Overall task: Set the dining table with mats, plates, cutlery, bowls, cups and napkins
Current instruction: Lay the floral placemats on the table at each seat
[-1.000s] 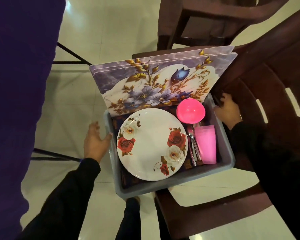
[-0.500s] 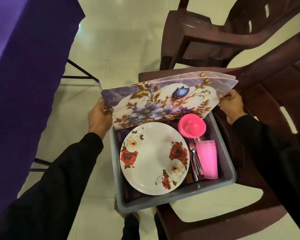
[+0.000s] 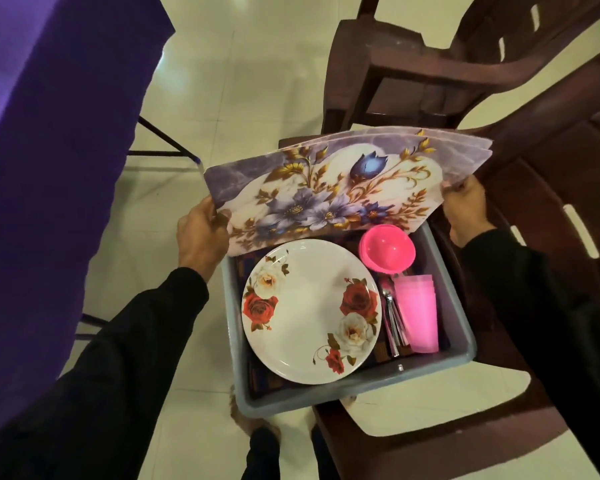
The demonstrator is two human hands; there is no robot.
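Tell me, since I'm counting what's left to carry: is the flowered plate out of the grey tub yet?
No, the plate lies inside the tub, beside the pink cups.

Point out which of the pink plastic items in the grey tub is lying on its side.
The pink plastic cup stack, lying along the tub's right wall beside the spoons. The round pink plastic bowls behind it sit upright, openings up.
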